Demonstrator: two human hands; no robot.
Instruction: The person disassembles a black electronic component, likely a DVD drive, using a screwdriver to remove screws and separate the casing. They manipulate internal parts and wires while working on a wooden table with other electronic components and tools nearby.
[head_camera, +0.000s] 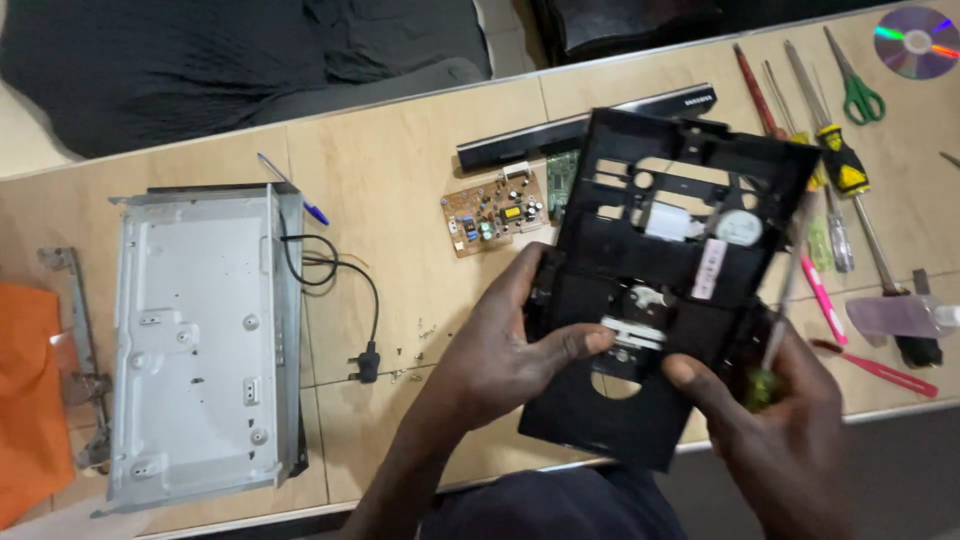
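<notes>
My left hand (510, 345) grips the left side of a black plastic disc-drive tray assembly (670, 200), thumb pressed near its white centre mechanism (633, 330). My right hand (785, 420) supports the assembly's lower right corner and also holds a screwdriver (785, 300) with a green handle, its shaft pointing up across the assembly. The assembly is tilted up off the wooden table (420, 150), with a round cutout at its lower middle.
A grey metal chassis (200, 340) with a black power cord (345, 290) lies at left. A brown circuit board (495, 212), a green board, a black front panel (540, 140), several screwdrivers (840, 160), green-handled scissors (856, 85), a disc (915, 40) and an orange cloth (28, 400) surround it.
</notes>
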